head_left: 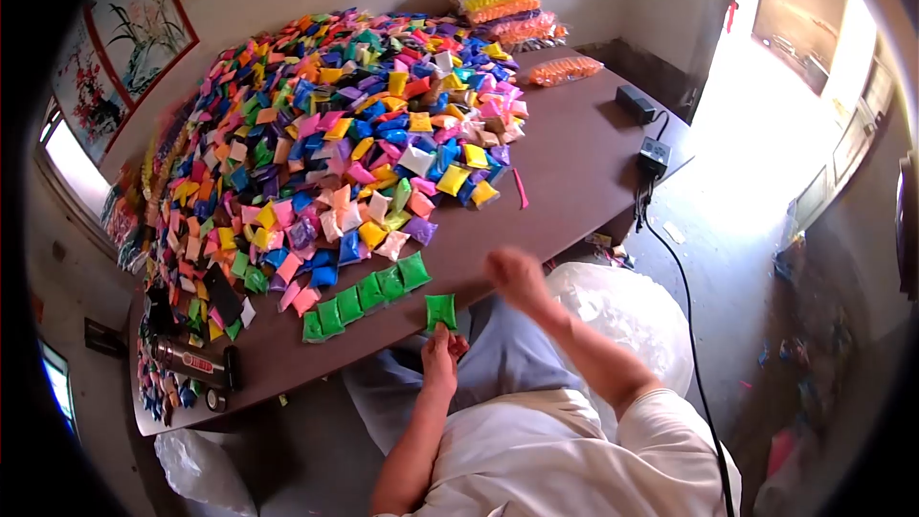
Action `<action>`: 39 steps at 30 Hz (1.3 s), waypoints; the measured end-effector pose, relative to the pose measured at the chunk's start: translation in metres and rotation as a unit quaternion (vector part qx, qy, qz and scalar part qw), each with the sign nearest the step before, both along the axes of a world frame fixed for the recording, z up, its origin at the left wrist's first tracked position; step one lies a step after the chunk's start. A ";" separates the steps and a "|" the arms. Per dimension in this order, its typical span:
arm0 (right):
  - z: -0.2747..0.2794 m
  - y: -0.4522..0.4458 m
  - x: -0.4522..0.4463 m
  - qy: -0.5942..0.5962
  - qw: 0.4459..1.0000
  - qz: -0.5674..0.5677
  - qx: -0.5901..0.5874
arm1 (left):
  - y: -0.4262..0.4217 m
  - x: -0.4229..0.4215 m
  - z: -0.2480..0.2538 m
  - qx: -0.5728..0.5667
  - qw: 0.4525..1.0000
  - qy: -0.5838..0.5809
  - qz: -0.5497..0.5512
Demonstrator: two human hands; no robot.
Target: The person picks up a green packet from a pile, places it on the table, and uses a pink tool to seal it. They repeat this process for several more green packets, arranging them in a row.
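My left hand (442, 354) pinches the lower edge of a single green packet (440, 310) at the table's front edge. Up and to the right, my right hand (515, 278) is raised by the table edge, smeared by motion, and its fingers cannot be made out. Just left of the single packet, a joined row of several green packets (369, 296) lies slanting on the brown table (565, 153). Behind that row spreads a large heap of small colourful packets (354, 124).
A dark flask (194, 364) lies at the table's left end. Orange packets (565, 71) and stacked strips (498, 0) sit at the back. Black adapters (655, 155) with a hanging cable are at the right edge. A white plastic bag (627, 321) stands beside my right arm.
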State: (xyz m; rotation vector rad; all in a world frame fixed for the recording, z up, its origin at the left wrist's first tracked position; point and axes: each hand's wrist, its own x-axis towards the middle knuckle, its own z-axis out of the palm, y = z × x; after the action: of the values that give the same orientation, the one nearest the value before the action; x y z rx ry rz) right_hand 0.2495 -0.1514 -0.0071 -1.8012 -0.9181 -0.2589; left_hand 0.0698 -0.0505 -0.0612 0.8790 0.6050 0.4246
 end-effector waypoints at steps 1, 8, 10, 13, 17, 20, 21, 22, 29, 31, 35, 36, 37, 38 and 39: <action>-0.001 -0.002 -0.026 0.027 0.999 0.034 -0.016 | 0.001 0.000 -0.004 -0.006 1.000 -0.002 0.003; -0.004 0.007 -0.084 0.351 0.918 0.183 -0.022 | -0.010 -0.001 0.015 -0.004 1.000 -0.008 0.016; -0.009 0.015 -0.082 0.439 0.872 0.201 0.079 | -0.009 -0.002 0.010 0.009 0.999 -0.031 -0.001; -0.006 0.014 -0.080 0.460 0.854 0.225 0.093 | -0.014 -0.001 0.009 0.002 0.999 -0.041 -0.025; 0.009 0.020 -0.060 0.389 0.890 0.193 0.138 | -0.017 -0.005 0.023 0.050 0.999 0.000 -0.007; 0.021 0.029 -0.032 0.377 0.891 0.201 0.154 | -0.007 -0.015 0.018 0.061 0.996 -0.027 -0.064; 0.024 0.031 -0.020 0.308 0.937 0.154 0.065 | -0.003 -0.017 0.012 0.033 0.998 -0.005 -0.047; 0.027 0.035 -0.012 0.231 0.967 0.104 -0.024 | -0.002 -0.020 0.007 0.005 0.999 0.015 -0.033; 0.022 0.078 0.011 0.196 0.975 0.064 -0.087 | 0.011 -0.037 -0.016 -0.047 0.999 0.020 0.016; 0.015 0.084 0.009 0.153 0.983 0.065 -0.081 | 0.014 -0.041 -0.026 -0.076 0.996 0.041 0.032; 0.015 0.088 0.003 0.134 0.982 0.024 -0.129 | 0.019 -0.047 -0.037 -0.086 0.995 0.038 0.030; 0.015 0.089 0.001 0.110 0.985 0.007 -0.131 | 0.020 -0.047 -0.037 -0.094 0.994 0.042 0.032; 0.017 0.089 -0.001 0.086 0.987 -0.010 -0.133 | 0.020 -0.047 -0.037 -0.101 0.993 0.045 0.033; 0.018 0.088 -0.003 0.086 0.987 -0.011 -0.132 | 0.020 -0.046 -0.038 -0.100 0.993 0.044 0.033; 0.019 0.086 -0.005 0.054 0.987 -0.033 -0.149 | 0.020 -0.047 -0.038 -0.110 0.992 0.047 0.043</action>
State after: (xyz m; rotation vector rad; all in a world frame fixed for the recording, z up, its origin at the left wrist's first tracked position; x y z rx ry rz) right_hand 0.2444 -0.0649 0.0115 -2.1018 -0.8544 -0.0648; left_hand 0.0230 -0.0302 -0.0994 0.6662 0.7644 0.3868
